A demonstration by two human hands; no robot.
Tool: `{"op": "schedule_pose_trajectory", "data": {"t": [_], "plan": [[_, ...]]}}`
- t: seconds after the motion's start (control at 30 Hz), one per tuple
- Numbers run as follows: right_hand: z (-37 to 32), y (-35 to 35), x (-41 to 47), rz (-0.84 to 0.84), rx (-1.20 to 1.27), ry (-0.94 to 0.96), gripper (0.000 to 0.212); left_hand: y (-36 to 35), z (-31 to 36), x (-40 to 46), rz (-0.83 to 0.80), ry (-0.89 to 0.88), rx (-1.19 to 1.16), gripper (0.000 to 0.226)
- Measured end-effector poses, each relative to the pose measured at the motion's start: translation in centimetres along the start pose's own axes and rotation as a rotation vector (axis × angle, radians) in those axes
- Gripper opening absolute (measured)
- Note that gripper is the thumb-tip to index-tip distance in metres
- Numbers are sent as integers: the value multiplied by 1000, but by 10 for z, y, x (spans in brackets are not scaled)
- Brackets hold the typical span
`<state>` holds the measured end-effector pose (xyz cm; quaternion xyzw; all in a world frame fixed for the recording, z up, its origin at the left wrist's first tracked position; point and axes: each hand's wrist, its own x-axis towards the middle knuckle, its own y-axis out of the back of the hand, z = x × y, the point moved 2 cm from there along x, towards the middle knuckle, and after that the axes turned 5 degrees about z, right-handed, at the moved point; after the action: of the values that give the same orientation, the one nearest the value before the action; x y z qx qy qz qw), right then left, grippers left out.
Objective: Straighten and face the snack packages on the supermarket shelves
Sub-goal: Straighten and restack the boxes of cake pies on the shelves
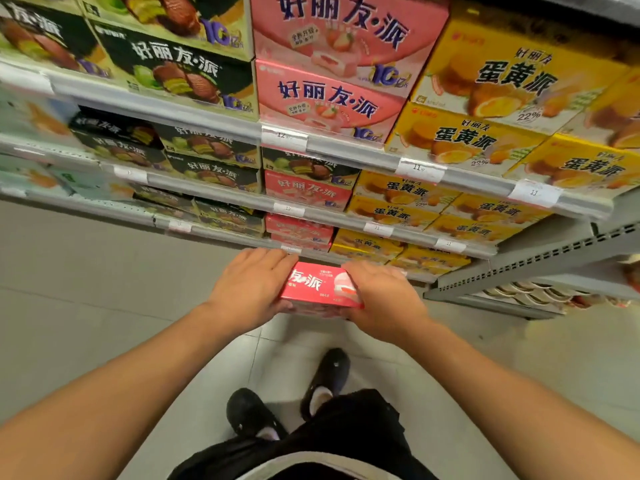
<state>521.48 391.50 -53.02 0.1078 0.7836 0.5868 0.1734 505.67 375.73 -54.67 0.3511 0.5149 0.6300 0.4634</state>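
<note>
A pink strawberry pie box is held low in front of the bottom shelf, its printed face turned up toward me. My left hand grips its left end, fingers laid over the top edge. My right hand grips its right end the same way. Just behind the box, the lowest shelf holds more pink boxes. Higher shelves carry stacked pink boxes, dark green boxes to the left and yellow boxes to the right, faces outward.
Grey shelf rails with white price tags run across each level. A perforated grey shelf end juts out at the right, with cups of goods below it. My feet in black slippers stand on the pale tiled floor.
</note>
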Motion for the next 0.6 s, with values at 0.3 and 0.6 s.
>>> {"op": "schedule_pose_trajectory", "data": {"t": [0.3,0.6], "plan": [[22,-16,28,22,-129,-72,65,-13,-15,55,-47,-45,-1,74],[38,-24,45,-6,101,-260,62,-28,-61,112,-314,190,-446,87]]}}
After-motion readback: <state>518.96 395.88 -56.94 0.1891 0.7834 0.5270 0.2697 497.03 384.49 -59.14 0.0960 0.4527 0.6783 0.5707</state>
